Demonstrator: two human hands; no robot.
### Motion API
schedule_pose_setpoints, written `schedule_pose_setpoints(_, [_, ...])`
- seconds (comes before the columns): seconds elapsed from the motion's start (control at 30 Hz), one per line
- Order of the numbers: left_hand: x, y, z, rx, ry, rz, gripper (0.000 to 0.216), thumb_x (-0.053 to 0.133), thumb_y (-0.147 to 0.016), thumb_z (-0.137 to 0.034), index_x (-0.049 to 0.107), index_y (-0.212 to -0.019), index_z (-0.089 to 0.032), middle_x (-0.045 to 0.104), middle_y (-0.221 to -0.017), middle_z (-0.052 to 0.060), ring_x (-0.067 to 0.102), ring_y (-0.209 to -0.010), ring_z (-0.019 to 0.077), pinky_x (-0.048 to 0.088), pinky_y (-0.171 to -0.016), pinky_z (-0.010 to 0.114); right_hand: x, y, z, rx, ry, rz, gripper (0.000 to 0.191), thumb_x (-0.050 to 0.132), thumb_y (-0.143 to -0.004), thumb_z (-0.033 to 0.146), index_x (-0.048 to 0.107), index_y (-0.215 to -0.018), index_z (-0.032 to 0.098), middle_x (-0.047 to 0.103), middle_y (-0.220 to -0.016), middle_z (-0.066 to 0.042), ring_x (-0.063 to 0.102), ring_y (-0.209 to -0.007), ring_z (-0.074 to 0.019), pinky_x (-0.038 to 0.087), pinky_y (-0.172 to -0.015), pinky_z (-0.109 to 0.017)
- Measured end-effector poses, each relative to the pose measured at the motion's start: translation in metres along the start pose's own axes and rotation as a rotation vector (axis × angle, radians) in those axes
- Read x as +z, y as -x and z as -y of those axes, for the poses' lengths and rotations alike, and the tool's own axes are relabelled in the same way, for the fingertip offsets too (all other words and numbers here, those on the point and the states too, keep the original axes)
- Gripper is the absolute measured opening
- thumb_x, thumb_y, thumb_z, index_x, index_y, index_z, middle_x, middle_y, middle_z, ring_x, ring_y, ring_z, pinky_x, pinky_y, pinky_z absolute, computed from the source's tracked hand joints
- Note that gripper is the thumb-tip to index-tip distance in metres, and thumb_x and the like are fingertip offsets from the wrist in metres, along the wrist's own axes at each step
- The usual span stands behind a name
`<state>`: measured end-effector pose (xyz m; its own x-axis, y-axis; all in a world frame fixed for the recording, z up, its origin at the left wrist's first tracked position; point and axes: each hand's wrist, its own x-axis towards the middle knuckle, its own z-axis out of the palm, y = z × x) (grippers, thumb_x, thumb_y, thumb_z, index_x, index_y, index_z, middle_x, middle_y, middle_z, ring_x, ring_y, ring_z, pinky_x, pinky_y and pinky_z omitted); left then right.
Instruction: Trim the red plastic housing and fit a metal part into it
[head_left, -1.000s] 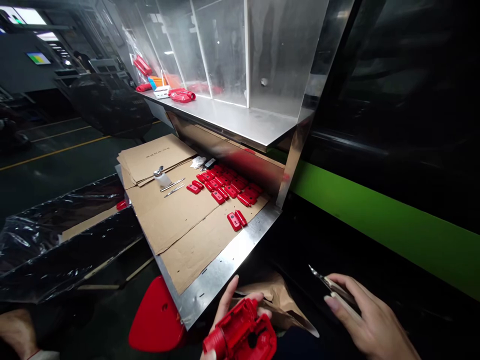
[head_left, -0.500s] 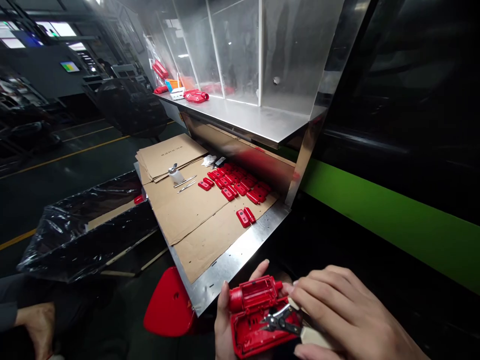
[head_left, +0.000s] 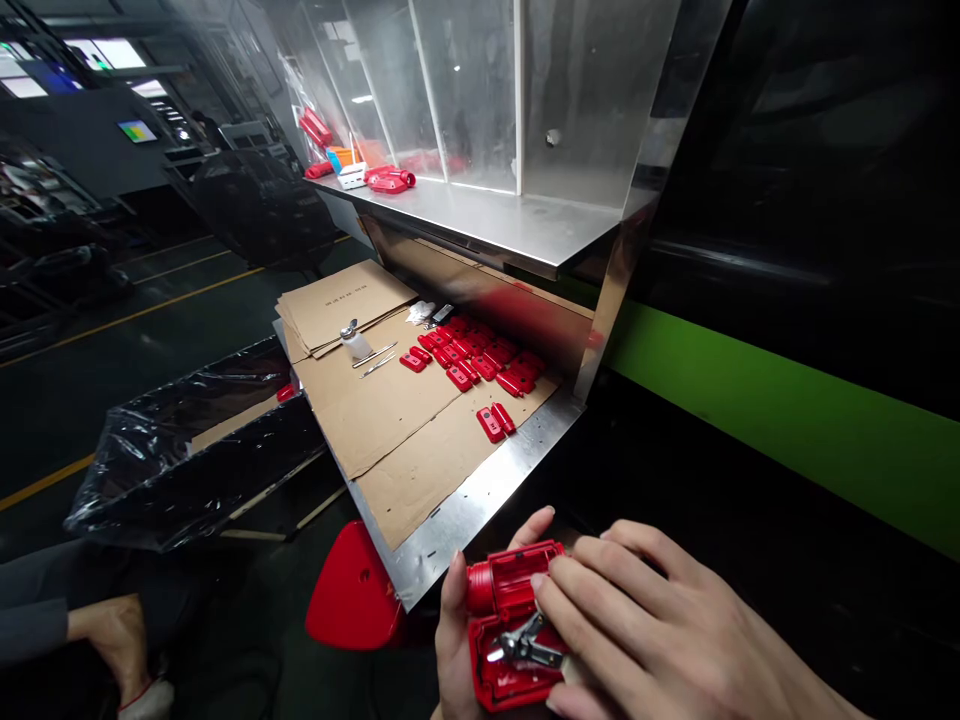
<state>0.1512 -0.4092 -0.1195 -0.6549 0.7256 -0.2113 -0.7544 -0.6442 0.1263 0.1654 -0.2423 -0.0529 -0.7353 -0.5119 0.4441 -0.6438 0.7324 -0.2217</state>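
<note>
My left hand [head_left: 454, 640] grips a red plastic housing [head_left: 504, 600] from below and the left, just off the near edge of the steel bench [head_left: 480, 490]. My right hand [head_left: 645, 630] lies over the housing's right side and holds small metal cutters [head_left: 521, 645], their tips inside the open shell. Further up the bench, on brown cardboard [head_left: 390, 420], lie several small red parts [head_left: 480, 360], with two more [head_left: 495, 421] apart and closer to me.
Tweezers and a small bottle [head_left: 358, 346] lie by stacked cardboard sheets. A box lined with black plastic [head_left: 195, 450] stands left of the bench, a red seat [head_left: 352, 595] below its corner. Another person's hand [head_left: 112, 635] shows at lower left. A steel shelf [head_left: 487, 220] holds red parts [head_left: 390, 180].
A second ago my right hand held the cutters away to the right. It has since come over the housing and put the cutter tips into it; the housing was turned open side up.
</note>
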Motion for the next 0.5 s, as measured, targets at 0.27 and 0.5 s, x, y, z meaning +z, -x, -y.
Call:
schedule_pose_setpoints(0.27, [0.011,-0.003,0.001,0.028,0.054,-0.007,0.075,0.060,-0.084,-0.053,0.034,-0.147,-0.021,0.066,-0.111,0.011,0.062,-0.108,0.0240,0.036,-0.112,0.039,0.001,0.002,0.002,0.014,-0.011,-0.030,0.031,0.045,-0.104,0.030,0.070,-0.103,0.010,0.068,-0.098,-0.003,0.060,-0.091,-0.0194,0.042,-0.086,-0.041])
schedule_pose_setpoints(0.5, [0.000,-0.001,0.001,-0.001,-0.009,0.045,0.075,0.055,-0.087,-0.054,0.029,-0.148,-0.019,0.060,-0.127,0.016,0.054,-0.123,0.0297,0.034,-0.113,0.043,-0.002,-0.001,0.004,0.032,0.015,-0.029,0.031,0.046,-0.103,0.031,0.069,-0.104,0.010,0.067,-0.098,-0.003,0.059,-0.091,-0.0198,0.043,-0.085,-0.041])
